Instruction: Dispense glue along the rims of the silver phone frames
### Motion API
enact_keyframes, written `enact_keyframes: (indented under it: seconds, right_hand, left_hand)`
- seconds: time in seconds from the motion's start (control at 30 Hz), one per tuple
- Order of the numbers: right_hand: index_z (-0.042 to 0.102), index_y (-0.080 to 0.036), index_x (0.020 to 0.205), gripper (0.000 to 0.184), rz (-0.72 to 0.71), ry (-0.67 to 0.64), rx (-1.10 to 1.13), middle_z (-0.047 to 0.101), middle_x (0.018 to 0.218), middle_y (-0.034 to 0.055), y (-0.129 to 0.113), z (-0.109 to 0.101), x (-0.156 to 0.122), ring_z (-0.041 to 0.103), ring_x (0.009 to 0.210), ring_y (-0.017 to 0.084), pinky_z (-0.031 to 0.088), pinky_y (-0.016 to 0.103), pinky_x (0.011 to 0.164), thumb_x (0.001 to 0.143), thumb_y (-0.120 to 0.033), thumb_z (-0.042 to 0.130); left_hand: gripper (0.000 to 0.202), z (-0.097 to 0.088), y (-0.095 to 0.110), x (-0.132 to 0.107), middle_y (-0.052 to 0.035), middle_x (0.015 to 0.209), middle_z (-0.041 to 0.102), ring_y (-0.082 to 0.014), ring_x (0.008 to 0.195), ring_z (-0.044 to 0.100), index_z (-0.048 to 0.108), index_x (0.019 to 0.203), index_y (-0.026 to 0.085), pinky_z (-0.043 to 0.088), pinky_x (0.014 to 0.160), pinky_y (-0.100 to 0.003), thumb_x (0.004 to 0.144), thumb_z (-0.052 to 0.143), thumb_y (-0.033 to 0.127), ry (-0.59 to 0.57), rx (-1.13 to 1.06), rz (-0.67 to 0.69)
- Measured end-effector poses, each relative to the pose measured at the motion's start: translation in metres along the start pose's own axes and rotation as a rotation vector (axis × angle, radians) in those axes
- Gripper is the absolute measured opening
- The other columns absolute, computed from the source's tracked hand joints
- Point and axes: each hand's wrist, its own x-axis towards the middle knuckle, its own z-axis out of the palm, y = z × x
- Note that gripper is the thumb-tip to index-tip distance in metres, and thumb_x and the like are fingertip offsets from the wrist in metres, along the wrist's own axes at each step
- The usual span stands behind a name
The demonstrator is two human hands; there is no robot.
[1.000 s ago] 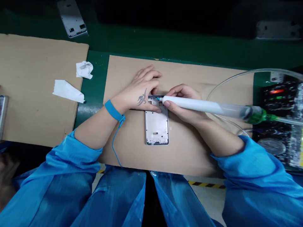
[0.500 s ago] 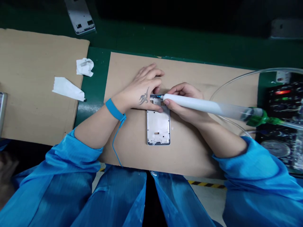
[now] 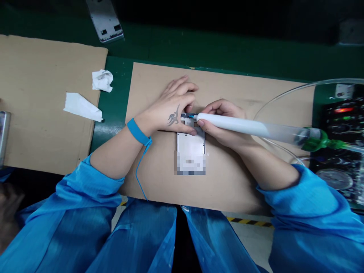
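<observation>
A silver phone frame [image 3: 191,144] lies flat on the brown cardboard sheet [image 3: 222,182], its lower end blurred by pixelation. My left hand [image 3: 176,104] steadies it, thumb across its upper part and index finger bent at its top edge. In my right hand [image 3: 224,119] is a white glue syringe [image 3: 236,124], held like a pen. The syringe tip meets the frame's dark top strip, near a small blue spot. Green fittings cap the syringe's rear end, where a clear hose joins it. A blue wrist strap [image 3: 138,131] with a cord circles my left wrist.
Another phone frame [image 3: 106,22] lies on the green surface beyond, with a dim one [image 3: 351,32] far right. Crumpled tissue [image 3: 102,80] and a white paper piece [image 3: 82,107] lie left. A dispenser box [image 3: 338,136] with a red display stands right. Someone's blurred hand shows at lower left.
The two phone frames at the back have slid to the right. Both my hands, the syringe and the phone frame under them stay almost where they were.
</observation>
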Motion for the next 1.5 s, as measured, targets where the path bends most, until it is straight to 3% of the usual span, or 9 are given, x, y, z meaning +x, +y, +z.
enact_keyframes:
  seconds: [0.4, 1.1, 1.33, 1.5]
  right_hand:
    - [0.073, -0.027, 0.093, 0.047, 0.033, -0.015, -0.01, 0.077, 0.084, 0.0041, -0.0047, -0.0006, -0.0008, 0.067, 0.07, 0.02, 0.053, 0.035, 0.061, 0.081, -0.066, 0.097]
    - [0.074, -0.027, 0.09, 0.05, 0.043, 0.001, -0.039, 0.079, 0.086, 0.005, -0.003, -0.0025, 0.0001, 0.071, 0.072, 0.022, 0.059, 0.037, 0.064, 0.076, -0.067, 0.1]
    - [0.074, -0.027, 0.089, 0.039, 0.026, 0.012, -0.063, 0.079, 0.085, 0.0048, -0.0042, -0.0035, 0.0003, 0.069, 0.07, 0.021, 0.056, 0.035, 0.061, 0.077, -0.056, 0.098]
    - [0.073, -0.027, 0.09, 0.041, 0.04, 0.019, -0.092, 0.077, 0.083, 0.0037, -0.003, -0.0043, -0.0002, 0.067, 0.068, 0.02, 0.055, 0.034, 0.058, 0.077, -0.057, 0.098]
  left_hand:
    - [0.065, 0.0, 0.0001, -0.0004, -0.0149, 0.169, 0.059, -0.0534, 0.175, 0.029, 0.065, 0.089, 0.026, 0.024, 0.144, -0.075, 0.066, 0.099, 0.075, -0.002, 0.017, -0.005]
    - [0.061, 0.0, -0.0006, -0.0011, -0.0144, 0.168, 0.059, -0.0529, 0.175, 0.029, 0.067, 0.09, 0.026, 0.021, 0.145, -0.074, 0.068, 0.099, 0.073, 0.003, 0.003, 0.005]
    - [0.063, -0.0013, 0.0009, -0.0016, -0.0169, 0.169, 0.058, -0.053, 0.175, 0.029, 0.067, 0.091, 0.025, 0.022, 0.145, -0.072, 0.069, 0.098, 0.074, -0.007, 0.009, -0.003]
    - [0.061, -0.0002, 0.0003, -0.0019, -0.0153, 0.169, 0.059, -0.053, 0.175, 0.028, 0.068, 0.092, 0.025, 0.019, 0.145, -0.074, 0.068, 0.099, 0.071, 0.001, 0.002, -0.006]
